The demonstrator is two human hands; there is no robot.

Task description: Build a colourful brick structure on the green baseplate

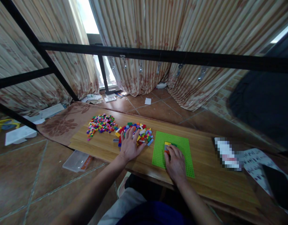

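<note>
My left hand [130,144] lies over a pile of mixed coloured building bricks [142,131], fingers spread and pointing away from me. Whatever is directly under its palm is hidden. On the wooden tabletop to the right is a green studded baseplate [159,150]. A small block of yellow, orange, blue and green building bricks [167,144] sits near the middle of this plate. My right hand [175,162] rests on the plate with its fingers curled against that block, covering much of it.
A second heap of smaller bricks [101,123] lies at the left of the wooden board [134,161]. To the right are a blurred-out device [228,154], a printed sheet [257,165] and a dark flat object [278,187]. A black metal rail [144,51] crosses beyond the board.
</note>
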